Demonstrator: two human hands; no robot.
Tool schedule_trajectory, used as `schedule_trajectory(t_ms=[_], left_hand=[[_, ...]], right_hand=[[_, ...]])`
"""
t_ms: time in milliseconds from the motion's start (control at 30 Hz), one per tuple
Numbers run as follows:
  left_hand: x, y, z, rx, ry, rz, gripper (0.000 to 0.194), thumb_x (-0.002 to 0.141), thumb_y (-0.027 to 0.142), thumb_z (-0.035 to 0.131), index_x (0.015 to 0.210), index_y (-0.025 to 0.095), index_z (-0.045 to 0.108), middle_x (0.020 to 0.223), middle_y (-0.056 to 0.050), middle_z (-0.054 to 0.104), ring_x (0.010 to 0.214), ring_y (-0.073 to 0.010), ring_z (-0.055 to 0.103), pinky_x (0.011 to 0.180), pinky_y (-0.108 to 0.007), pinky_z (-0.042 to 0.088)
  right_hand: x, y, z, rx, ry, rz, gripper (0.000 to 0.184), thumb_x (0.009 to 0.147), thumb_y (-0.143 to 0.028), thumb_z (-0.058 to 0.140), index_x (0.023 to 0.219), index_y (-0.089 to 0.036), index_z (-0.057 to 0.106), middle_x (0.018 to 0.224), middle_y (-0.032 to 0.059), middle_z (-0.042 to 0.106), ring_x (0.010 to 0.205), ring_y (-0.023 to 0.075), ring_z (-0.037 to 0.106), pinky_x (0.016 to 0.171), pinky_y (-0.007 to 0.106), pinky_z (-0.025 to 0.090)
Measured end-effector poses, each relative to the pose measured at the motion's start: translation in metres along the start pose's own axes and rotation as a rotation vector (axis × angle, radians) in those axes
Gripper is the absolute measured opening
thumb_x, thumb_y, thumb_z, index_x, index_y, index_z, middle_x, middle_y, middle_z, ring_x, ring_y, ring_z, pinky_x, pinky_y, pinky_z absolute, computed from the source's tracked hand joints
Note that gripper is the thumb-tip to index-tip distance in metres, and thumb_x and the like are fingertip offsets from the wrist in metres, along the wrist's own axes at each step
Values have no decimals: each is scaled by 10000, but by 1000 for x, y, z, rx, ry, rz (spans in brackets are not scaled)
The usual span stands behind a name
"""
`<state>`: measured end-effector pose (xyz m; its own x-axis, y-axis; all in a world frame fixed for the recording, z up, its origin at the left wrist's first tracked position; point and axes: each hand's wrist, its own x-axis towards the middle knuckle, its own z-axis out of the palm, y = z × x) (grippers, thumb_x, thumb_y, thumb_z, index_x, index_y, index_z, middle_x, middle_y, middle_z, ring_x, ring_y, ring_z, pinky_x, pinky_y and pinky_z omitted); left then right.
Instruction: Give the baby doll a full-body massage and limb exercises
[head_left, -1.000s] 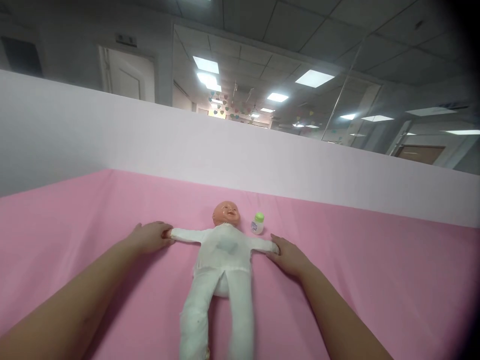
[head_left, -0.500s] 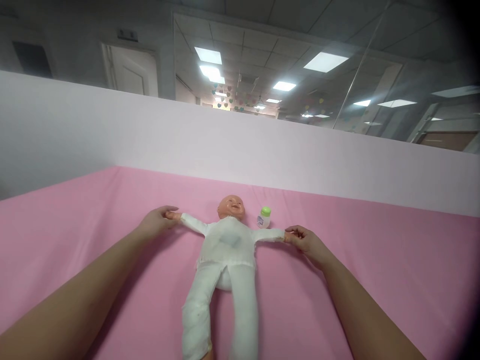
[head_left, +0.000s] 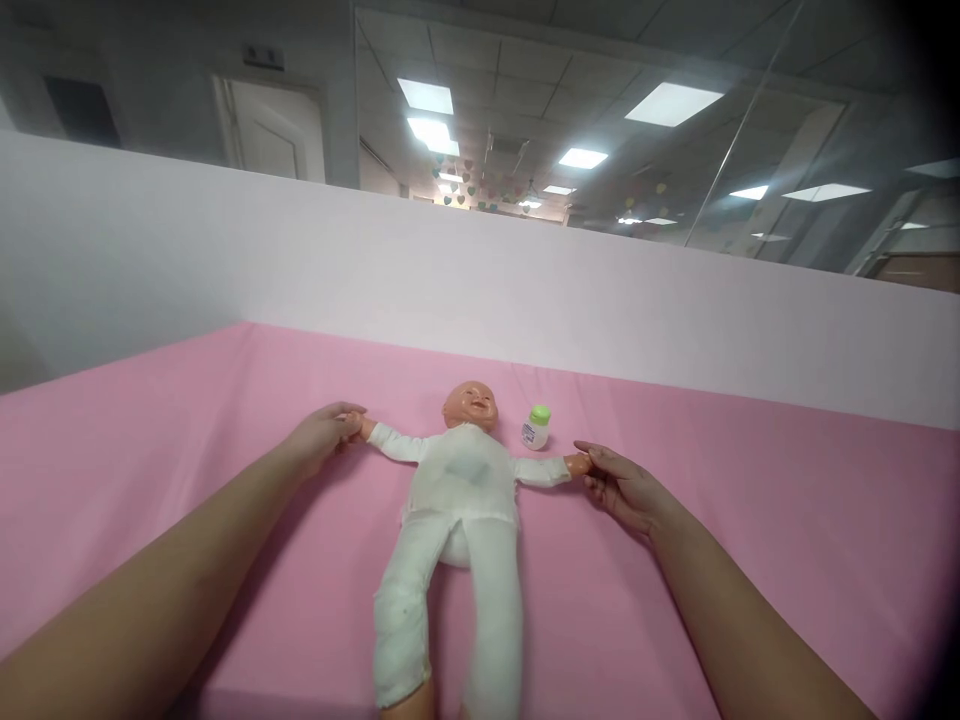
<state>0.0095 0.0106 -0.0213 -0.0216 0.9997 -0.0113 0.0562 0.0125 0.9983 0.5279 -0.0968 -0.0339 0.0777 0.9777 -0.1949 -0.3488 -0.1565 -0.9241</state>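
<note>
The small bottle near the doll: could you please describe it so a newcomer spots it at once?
On the pink sheet lies a doll in white clothing. The small bottle sits just right of the doll's head, beyond an outstretched arm. Its bright green cap and translucent, labelled body set it apart from the doll.

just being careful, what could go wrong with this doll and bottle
The green-capped bottle stands close to the doll, near the arm on the right hand's side; swinging that arm up could knock it over. The right hand seems to have only its fingertips at the doll's small hand, so that might slip free.
</note>
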Motion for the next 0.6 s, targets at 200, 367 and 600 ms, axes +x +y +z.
schedule_trajectory(t_ms=[200, 367, 600], left_hand=[[2, 0, -2, 22, -2, 4, 574, 585, 357, 895, 1092, 171, 702, 770, -38, 698, 615, -156, 623, 529, -243, 432], [4, -2, -5, 46, 17, -26, 492, 626, 412, 892, 1004, 173, 687, 779, -57, 722, 598, -155, 633, 492, -225, 410], [9, -7, -4, 29, 47, -51, 409, 651, 438, 873, 885, 178, 661, 747, -57, 713, 568, -152, 634, 489, -224, 455]], right_hand=[[-1, 1, 3, -74, 73, -30, 300, 794, -150, 763, 1091, -163, 719, 780, 37, 685, 544, 81, 553, 431, 158, 464], [-2, -1, 2, -111, 62, -59, 322, 738, -146, 827, 1046, -161, 735, 798, 41, 689, 535, 80, 552, 413, 155, 469], [2, 4, 5, -185, 91, -156, 273, 780, -341, 845, 955, -172, 723, 720, 7, 663, 491, 67, 498, 386, 156, 411]])
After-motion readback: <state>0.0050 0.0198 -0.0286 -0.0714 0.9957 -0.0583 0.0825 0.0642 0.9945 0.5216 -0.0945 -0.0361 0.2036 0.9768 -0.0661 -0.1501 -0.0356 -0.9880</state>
